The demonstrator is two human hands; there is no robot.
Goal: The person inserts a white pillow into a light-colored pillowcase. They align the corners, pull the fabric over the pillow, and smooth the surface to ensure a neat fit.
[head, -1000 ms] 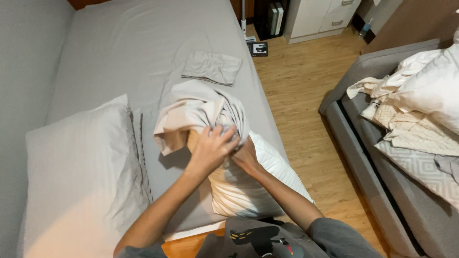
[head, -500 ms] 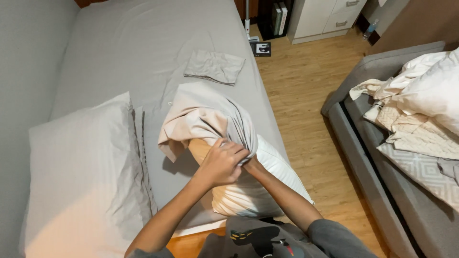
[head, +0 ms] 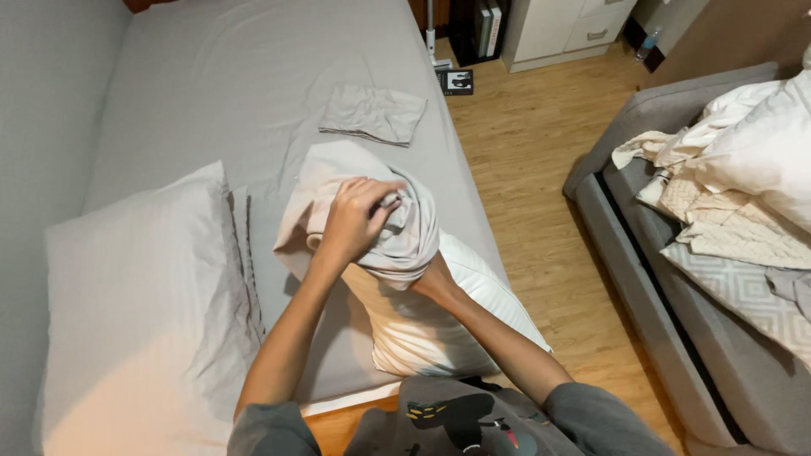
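A bare white pillow (head: 448, 321) lies on the near right part of the grey bed (head: 220, 93). A bunched grey pillowcase (head: 338, 181) covers its far end. My left hand (head: 355, 221) grips a gathered fold of the pillowcase on top. My right hand (head: 432, 279) reaches under the pillowcase edge beside the pillow; only the wrist and the back of the hand show, the fingers are hidden inside the cloth.
A cased grey pillow (head: 135, 312) lies at the left. A folded grey cloth (head: 373, 114) rests farther up the bed. Wooden floor (head: 541, 160) runs on the right, then a grey sofa (head: 667, 279) heaped with white bedding (head: 743, 186). White drawers (head: 566, 25) stand at the back.
My left hand has shifted up along the pillow and regripped the pillowcase. The right hand has slid under the cloth. The pillowcase sits higher and more bunched.
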